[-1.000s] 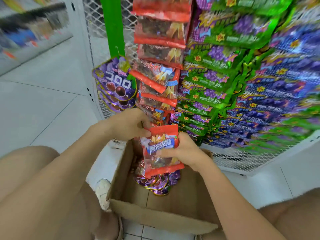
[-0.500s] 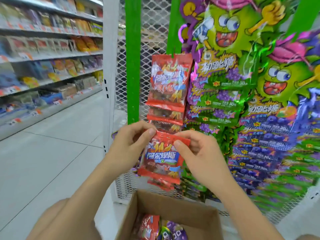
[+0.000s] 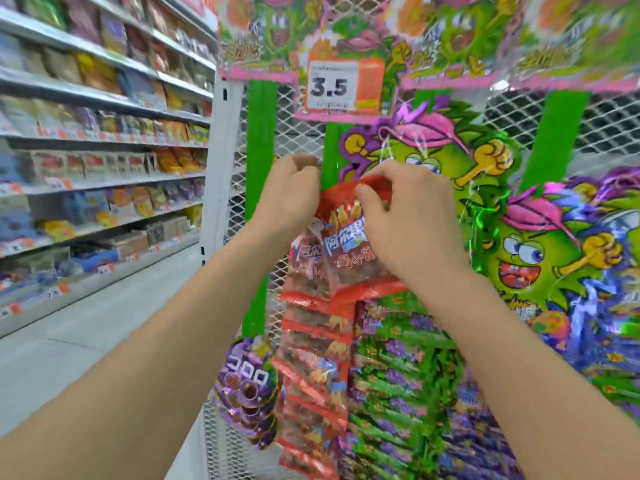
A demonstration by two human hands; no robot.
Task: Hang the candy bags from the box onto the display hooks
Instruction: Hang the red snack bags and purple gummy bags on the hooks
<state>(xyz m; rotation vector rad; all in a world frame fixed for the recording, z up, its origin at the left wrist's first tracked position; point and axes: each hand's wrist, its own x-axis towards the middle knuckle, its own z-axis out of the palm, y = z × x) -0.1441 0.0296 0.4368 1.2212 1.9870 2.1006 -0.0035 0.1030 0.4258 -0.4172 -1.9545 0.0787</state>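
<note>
Here, one red bag [image 3: 349, 251] is held up against the mesh rack [image 3: 298, 140] by two hands. The right hand [image 3: 405, 223] is clamped on the bag's top edge, thumb in front. The left hand [image 3: 294, 195] is curled at the bag's upper left corner, near the mesh; whether its grip is closed on the bag cannot be told. Behind and below it, a column of red bags [image 3: 311, 368] is hung, too overlapped to count. To the right, green bags [image 3: 398, 375] are stacked; to the lower left, purple bags [image 3: 247, 393]. One price tag [image 3: 332, 86] reading 3.5 is seen above. The hook is hidden.
</note>
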